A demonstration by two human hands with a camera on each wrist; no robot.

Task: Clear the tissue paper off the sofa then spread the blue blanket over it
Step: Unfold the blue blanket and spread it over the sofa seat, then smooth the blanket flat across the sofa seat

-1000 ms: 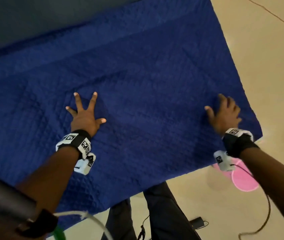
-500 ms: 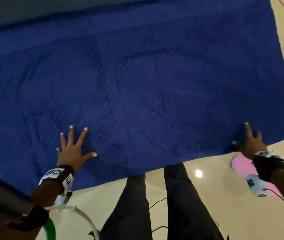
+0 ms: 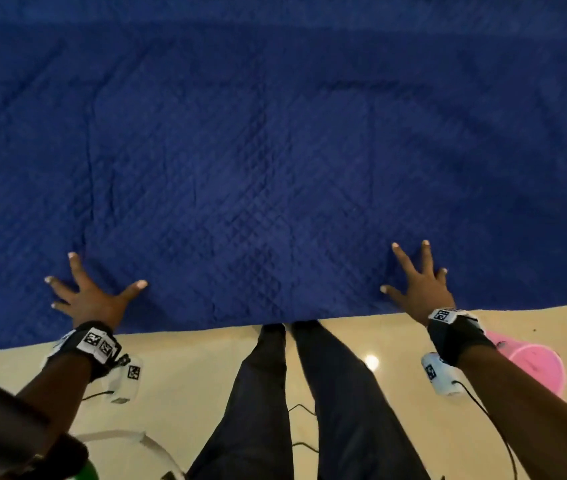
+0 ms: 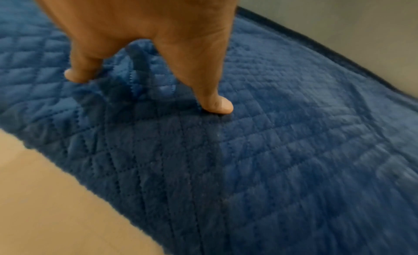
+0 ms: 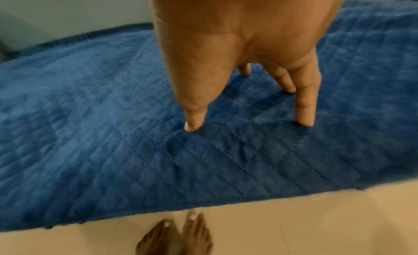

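Observation:
The quilted blue blanket (image 3: pixel 275 150) lies spread flat and fills most of the head view; the sofa under it is hidden. My left hand (image 3: pixel 91 296) presses on it near its front edge at the left, fingers spread and straight. My right hand (image 3: pixel 417 282) presses on it near the front edge at the right, fingers also spread. In the left wrist view the fingertips (image 4: pixel 220 107) touch the blanket (image 4: pixel 271 133). In the right wrist view the fingertips (image 5: pixel 192 126) rest on the blanket (image 5: pixel 90 133). No tissue paper shows in any view.
Beige tiled floor (image 3: pixel 188 375) runs along the blanket's front edge. My legs (image 3: pixel 292 393) stand against the edge at the middle, bare feet (image 5: pixel 176 239) on the floor. A pink bucket (image 3: pixel 538 365) stands on the floor at the right. Thin cables trail on the floor.
Both hands have slid toward me across the blanket to its front edge, staying flat. The right hand moved left, away from the blanket's right corner. The head view has swung to face the blanket squarely.

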